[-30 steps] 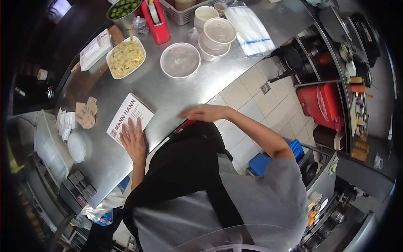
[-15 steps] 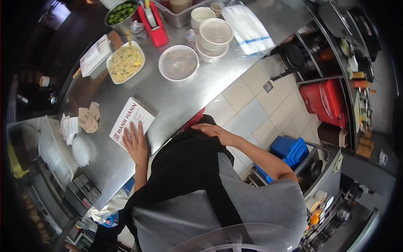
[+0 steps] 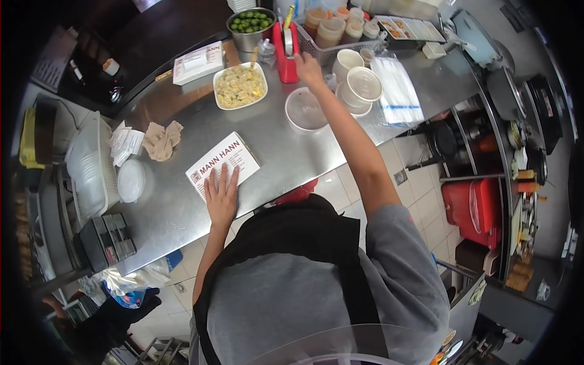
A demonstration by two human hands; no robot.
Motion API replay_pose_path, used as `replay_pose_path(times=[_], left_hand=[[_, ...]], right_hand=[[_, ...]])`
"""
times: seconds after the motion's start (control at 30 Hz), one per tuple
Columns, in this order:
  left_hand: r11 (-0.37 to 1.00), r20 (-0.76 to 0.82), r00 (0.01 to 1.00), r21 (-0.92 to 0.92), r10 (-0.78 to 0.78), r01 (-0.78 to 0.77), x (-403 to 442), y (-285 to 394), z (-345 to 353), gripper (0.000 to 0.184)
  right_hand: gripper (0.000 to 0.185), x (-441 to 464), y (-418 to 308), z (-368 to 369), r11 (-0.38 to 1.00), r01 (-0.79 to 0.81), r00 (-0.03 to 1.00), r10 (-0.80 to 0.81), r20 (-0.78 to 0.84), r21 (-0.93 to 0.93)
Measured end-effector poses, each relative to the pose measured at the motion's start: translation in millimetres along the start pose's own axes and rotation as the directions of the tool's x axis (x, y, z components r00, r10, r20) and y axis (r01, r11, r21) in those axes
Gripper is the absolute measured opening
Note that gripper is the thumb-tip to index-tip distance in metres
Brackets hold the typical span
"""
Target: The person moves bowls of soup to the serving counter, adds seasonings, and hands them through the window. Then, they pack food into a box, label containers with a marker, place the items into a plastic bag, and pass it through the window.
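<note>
My left hand (image 3: 222,198) lies flat with spread fingers on a closed white carton box (image 3: 226,157) printed "MANN HANN" in red. The box rests near the front edge of the steel counter (image 3: 182,225). Stretched out to the far side, my right hand (image 3: 309,70) has its fingertips pressed together at the red tape dispenser (image 3: 287,73). What sits between those fingertips is too small to make out. Below my right forearm stands a lidded round tub (image 3: 305,109), partly covered by the arm.
Fried rice fills a white bowl (image 3: 240,87) beside another carton box (image 3: 199,62). A pot of green limes (image 3: 250,23), a basket of sauce bottles (image 3: 331,31), stacked tubs (image 3: 365,84) and plastic bags (image 3: 396,91) line the back. Crumpled brown paper (image 3: 162,141) lies left.
My right hand has gone from beside my apron out to the tape dispenser. My left hand stays on the carton box. The view has shifted, showing more of the counter's back.
</note>
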State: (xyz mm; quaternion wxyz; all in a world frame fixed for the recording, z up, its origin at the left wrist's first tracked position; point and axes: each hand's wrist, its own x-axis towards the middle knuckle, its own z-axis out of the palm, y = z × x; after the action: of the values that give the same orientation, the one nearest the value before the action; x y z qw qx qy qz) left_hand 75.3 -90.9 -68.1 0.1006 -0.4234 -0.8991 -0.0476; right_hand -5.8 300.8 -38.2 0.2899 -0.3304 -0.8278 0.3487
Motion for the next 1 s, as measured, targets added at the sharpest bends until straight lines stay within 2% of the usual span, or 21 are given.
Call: replay_pose_path(times=[0.07,0.13,0.23,0.3,0.4,0.43,0.5,0.6,0.73,0.77,0.87,0.93,1.0], left_hand=[[1.000,-0.009,1.000,0.009,-0.001,0.001,0,-2,2,0.050],[1.000,-0.004,1.000,0.023,0.001,-0.001,-2,-2,2,0.050],[1.000,-0.026,1.000,-0.010,-0.003,0.003,-3,-3,2,0.050],[1.000,-0.038,0.999,-0.022,-0.002,0.001,-4,-4,2,0.050],[0.999,-0.041,0.999,-0.035,0.000,-0.001,-4,-4,-1,0.051],[0.999,-0.038,0.999,-0.035,-0.003,0.002,-4,-4,-1,0.051],[0.999,-0.041,0.999,-0.032,-0.007,0.006,-3,-4,0,0.051],[0.999,-0.040,0.999,-0.033,-0.003,0.001,-5,-4,0,0.051],[0.999,-0.028,1.000,-0.037,-0.007,0.006,-4,-5,2,0.052],[1.000,-0.027,1.000,-0.031,-0.003,0.003,-5,-6,3,0.053],[1.000,-0.031,1.000,-0.025,0.004,-0.004,-4,-7,5,0.054],[1.000,-0.029,1.000,-0.028,0.004,-0.005,-5,-7,4,0.054],[0.995,-0.014,1.000,-0.099,-0.015,0.014,-6,-9,5,0.053]], right_hand=[[0.040,32,-2,4,0.975,-0.147,0.963,0.179,0.202,-0.164],[0.035,40,-14,0,0.921,-0.389,0.891,0.379,0.251,-0.009],[0.028,59,-1,15,0.688,-0.677,0.731,0.592,0.339,0.261],[0.019,87,34,38,0.474,-0.800,0.600,0.650,0.466,0.368],[0.020,88,27,26,0.450,-0.836,0.544,0.610,0.576,0.314],[0.019,83,13,23,0.451,-0.833,0.552,0.652,0.519,0.320],[0.019,73,-11,5,0.465,-0.798,0.602,0.591,0.537,0.383],[0.022,47,-8,2,0.468,-0.760,0.648,0.598,0.473,0.450],[0.023,14,-4,9,0.589,-0.624,0.767,0.590,0.254,0.513],[0.015,7,-7,11,0.608,-0.605,0.764,0.625,0.161,0.514],[0.019,16,6,30,0.831,-0.528,0.835,0.546,-0.070,0.176],[0.017,13,3,28,0.931,-0.365,0.919,0.357,-0.168,-0.018],[0.014,3,8,25,0.962,-0.216,0.965,0.185,-0.185,-0.166]])
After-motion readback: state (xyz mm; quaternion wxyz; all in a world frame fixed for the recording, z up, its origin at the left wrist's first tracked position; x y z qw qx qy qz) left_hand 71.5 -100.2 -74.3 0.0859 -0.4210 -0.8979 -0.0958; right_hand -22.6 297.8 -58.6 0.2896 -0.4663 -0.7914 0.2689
